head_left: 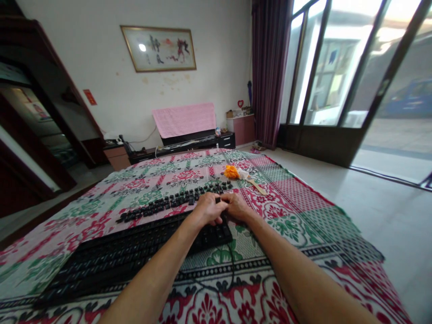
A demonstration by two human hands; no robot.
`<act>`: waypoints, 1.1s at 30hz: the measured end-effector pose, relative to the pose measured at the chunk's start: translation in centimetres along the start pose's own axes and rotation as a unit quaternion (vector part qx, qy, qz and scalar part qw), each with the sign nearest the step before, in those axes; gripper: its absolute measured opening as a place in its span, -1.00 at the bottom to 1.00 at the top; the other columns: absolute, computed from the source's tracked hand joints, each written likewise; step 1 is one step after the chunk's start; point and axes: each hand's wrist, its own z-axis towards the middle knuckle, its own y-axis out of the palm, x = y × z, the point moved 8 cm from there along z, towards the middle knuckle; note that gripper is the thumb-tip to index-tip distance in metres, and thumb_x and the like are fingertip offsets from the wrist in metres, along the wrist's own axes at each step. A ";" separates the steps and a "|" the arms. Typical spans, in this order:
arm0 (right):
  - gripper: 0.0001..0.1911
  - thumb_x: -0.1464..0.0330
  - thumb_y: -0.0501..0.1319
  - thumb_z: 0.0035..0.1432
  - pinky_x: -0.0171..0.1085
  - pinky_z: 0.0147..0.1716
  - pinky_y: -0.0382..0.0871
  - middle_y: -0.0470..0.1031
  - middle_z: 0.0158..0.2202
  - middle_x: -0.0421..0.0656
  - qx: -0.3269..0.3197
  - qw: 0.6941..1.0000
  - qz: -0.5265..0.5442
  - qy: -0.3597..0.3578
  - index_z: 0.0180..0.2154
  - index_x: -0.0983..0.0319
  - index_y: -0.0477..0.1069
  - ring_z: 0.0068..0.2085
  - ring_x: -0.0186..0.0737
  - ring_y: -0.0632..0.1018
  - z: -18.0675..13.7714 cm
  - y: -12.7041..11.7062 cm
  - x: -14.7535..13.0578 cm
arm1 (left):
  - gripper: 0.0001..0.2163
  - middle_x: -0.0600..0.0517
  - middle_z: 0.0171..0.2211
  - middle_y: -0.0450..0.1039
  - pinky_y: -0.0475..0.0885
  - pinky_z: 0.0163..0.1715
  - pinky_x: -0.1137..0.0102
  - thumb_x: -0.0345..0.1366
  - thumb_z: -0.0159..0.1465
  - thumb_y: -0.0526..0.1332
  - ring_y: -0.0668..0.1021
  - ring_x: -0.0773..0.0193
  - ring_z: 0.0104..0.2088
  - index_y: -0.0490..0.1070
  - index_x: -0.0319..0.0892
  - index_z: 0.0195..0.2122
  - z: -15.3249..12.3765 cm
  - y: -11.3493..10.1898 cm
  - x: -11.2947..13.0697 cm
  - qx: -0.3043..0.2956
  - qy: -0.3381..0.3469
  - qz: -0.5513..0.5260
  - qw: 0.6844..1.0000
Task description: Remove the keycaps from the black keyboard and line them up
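Note:
My left hand (pixel 209 209) is closed, with a small black keycap (pixel 218 199) between its thumb and fingers. My right hand (pixel 237 207) meets it from the right, its fingers pinched together at the left fingertips; what they grip is hidden. Both hands are above the far right end of a black keyboard (pixel 135 247), which lies at a slant on the patterned cloth. Just past the keyboard, several loose black keycaps (pixel 162 204) lie in uneven rows. Its cable (pixel 232 265) runs off the right end toward me.
Beyond the hands lies a brush-like thing with an orange fluffy head (pixel 231 172) and a wooden handle (pixel 257 185). The red, green and white cloth (pixel 290 225) covers the surface. A pink towel (pixel 185 120) drapes over something on the low black cabinet (pixel 226 140) by the wall.

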 end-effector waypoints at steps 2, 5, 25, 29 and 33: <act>-0.73 0.33 0.06 0.01 -0.41 -0.47 0.18 0.48 -0.47 -0.21 -0.006 1.000 0.011 -0.009 -0.39 0.27 0.50 -0.42 -0.33 0.42 0.0 0.1 -0.3 | -0.80 0.04 -0.73 0.41 0.31 -0.76 0.51 -0.21 0.05 0.09 0.42 0.33 -0.77 0.37 -0.24 -0.40 -0.2 -0.3 -0.6 0.013 0.010 -0.051 0.999; -0.70 0.29 0.03 0.06 -0.40 -0.44 0.18 0.50 -0.42 -0.20 -0.013 1.000 0.004 -0.014 -0.31 0.22 0.50 -0.39 -0.33 0.43 -0.1 0.2 -0.9 | -0.80 0.04 -0.74 0.40 0.31 -0.77 0.51 -0.20 0.04 0.10 0.44 0.32 -0.75 0.36 -0.24 -0.44 -0.4 -0.8 -1.5 0.048 0.006 -0.091 0.995; -0.71 0.35 0.01 0.05 -0.43 -0.49 0.12 0.43 -0.54 -0.25 -0.014 0.999 -0.011 -0.039 -0.44 0.25 0.50 -0.48 -0.39 0.35 0.0 0.6 -1.1 | -0.79 0.07 -0.78 0.34 0.26 -0.74 0.51 -0.18 0.08 0.06 0.37 0.35 -0.78 0.27 -0.20 -0.57 -2.9 -3.1 -1.0 0.178 0.032 -0.151 0.972; -0.73 0.36 0.03 0.04 -0.40 -0.39 0.21 0.48 -0.47 -0.23 -0.020 0.999 0.017 -0.031 -0.39 0.22 0.51 -0.41 -0.35 0.41 0.0 0.7 -1.0 | -0.82 0.06 -0.78 0.36 0.28 -0.79 0.49 -0.20 -0.02 0.16 0.38 0.33 -0.78 0.28 -0.22 -0.57 -1.9 -4.9 -1.5 0.129 -0.004 -0.214 0.968; -0.72 0.40 0.06 -0.01 -0.33 -0.22 0.27 0.50 -0.29 -0.18 0.024 0.993 0.113 0.018 -0.28 0.23 0.49 -0.24 -0.28 0.45 -0.1 -0.9 -1.0 | -0.79 0.06 -0.79 0.35 0.28 -0.81 0.51 -0.17 -0.02 0.17 0.38 0.35 -0.78 0.28 -0.23 -0.58 -1.9 -5.6 -3.1 0.146 -0.017 -0.235 0.961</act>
